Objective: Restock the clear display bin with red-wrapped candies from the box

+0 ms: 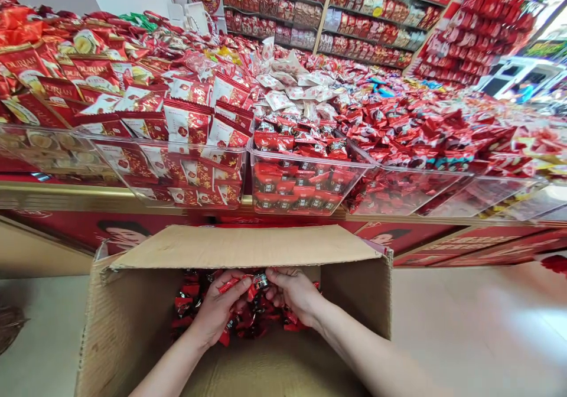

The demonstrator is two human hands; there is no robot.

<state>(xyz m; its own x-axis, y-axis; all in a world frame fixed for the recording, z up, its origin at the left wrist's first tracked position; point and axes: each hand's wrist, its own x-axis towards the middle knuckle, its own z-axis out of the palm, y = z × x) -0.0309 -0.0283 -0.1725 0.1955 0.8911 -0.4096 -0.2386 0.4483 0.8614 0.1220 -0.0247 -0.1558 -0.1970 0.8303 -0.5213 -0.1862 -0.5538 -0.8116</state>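
Inside an open cardboard box (239, 246), my left hand (221, 305) is closed round some red-wrapped candies, one of them sticking out above its fingers. Close beside it on the right, my right hand (295, 293) pinches a red and black wrapped candy (260, 281) between thumb and fingers. The two hands almost touch. Beneath them lies a loose heap of the same red and black candies (252, 320) towards the far side of the box. The palms and some fingertips are hidden.
Beyond the box, clear bins stand on a gold-edged display, among them one with red candies (305, 187) and one with white and red packets (186, 175). Durian packets (95, 72) are piled at the left. Stocked shelves (376, 19) stand behind. The box's far flap sticks up.
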